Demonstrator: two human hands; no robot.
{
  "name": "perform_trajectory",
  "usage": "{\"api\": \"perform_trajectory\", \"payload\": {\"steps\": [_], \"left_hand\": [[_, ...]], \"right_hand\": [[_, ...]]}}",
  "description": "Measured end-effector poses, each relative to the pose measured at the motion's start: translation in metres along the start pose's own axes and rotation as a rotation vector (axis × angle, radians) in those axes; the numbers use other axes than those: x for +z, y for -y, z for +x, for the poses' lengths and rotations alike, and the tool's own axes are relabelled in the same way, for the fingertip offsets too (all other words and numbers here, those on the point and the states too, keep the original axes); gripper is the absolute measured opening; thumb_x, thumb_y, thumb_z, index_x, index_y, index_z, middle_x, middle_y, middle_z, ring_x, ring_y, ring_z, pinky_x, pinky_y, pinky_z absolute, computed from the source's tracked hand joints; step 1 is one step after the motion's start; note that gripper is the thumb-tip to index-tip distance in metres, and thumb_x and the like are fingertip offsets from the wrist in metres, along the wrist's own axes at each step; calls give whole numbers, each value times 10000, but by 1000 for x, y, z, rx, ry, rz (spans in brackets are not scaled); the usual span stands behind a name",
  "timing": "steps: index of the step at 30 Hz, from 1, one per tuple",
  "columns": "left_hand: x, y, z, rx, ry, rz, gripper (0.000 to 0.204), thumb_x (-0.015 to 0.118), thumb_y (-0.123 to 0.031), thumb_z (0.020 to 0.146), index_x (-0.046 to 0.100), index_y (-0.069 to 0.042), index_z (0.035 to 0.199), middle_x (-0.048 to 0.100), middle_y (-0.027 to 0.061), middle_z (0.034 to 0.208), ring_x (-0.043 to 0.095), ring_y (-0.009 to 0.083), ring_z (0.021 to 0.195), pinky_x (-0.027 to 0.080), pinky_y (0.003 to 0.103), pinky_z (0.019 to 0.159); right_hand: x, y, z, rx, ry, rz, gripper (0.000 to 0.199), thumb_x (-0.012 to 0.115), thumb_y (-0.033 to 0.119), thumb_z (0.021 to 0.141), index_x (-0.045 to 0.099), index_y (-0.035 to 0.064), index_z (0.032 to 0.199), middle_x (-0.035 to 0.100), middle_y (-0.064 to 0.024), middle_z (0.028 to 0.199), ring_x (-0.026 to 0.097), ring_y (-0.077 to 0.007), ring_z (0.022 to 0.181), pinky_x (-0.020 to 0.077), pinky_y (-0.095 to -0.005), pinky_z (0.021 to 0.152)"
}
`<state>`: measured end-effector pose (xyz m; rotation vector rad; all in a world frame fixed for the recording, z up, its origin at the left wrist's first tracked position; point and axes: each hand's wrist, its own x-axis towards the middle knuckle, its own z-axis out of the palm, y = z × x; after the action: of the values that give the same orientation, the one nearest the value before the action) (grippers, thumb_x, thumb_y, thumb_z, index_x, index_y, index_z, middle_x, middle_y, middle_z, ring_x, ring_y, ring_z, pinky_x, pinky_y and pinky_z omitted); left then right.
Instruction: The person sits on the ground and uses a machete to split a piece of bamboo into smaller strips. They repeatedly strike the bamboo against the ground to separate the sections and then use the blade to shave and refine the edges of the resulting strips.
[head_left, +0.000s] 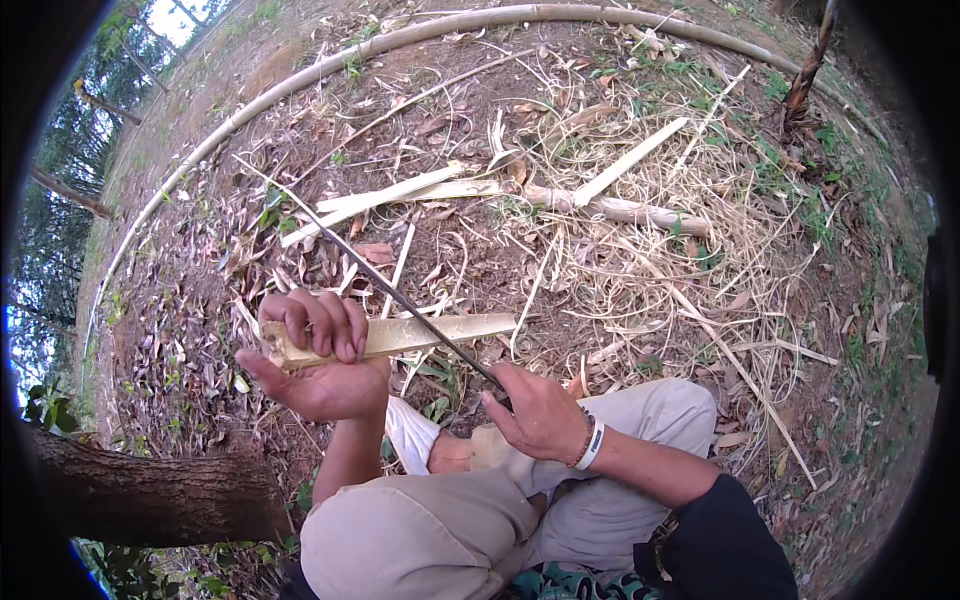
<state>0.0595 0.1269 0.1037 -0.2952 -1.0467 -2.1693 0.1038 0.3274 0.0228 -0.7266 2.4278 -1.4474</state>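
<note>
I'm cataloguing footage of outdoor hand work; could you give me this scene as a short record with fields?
Setting: outdoors, leaf-littered ground, tree trunk at lower left
Left hand: holds a bamboo slat near its left end
Right hand: grips a long-bladed knife
Knife position: crosses the slat in view; contact unclear
Worn: white wristband, right wrist
Ahead: loose pale slats, a cut bamboo length, curly shavings
Far side: long bamboo pole

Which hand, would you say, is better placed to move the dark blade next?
Probably the right hand: it holds the dark blade, while the left hand grips the pale strip.
</note>
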Motion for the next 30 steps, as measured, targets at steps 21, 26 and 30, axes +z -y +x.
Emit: {"api": "perform_trajectory", "payload": {"steps": [21, 26, 30], "left_hand": [[2, 46, 18, 30, -21, 140, 357, 382, -429, 909, 358, -124, 724, 328, 3, 569, 313, 95, 419, 342, 241, 370], [3, 41, 8, 28, -24, 123, 353, 361, -422, 904, 352, -115, 729, 322, 17, 567, 307, 112, 419, 335, 265, 384], [8, 41, 3, 42, -7, 193, 348, 356, -412, 903, 350, -112, 728, 323, 19, 563, 308, 115, 416, 321, 261, 383]], "right_hand": [[1, -113, 40, 228, 55, -223, 226, 603, 146, 818, 515, 25, 989, 629, -180, 744, 660, -394, 668, 545, -497, 596], [-9, -58, 25, 6, 17, -138, 266, 595, 149, 817, 537, 8, 1036, 620, -192, 748, 636, -389, 660, 521, -483, 600], [9, -127, 46, 209, 37, -238, 287, 585, 158, 817, 545, -10, 1046, 631, -219, 731, 643, -415, 687, 530, -501, 627]]}}
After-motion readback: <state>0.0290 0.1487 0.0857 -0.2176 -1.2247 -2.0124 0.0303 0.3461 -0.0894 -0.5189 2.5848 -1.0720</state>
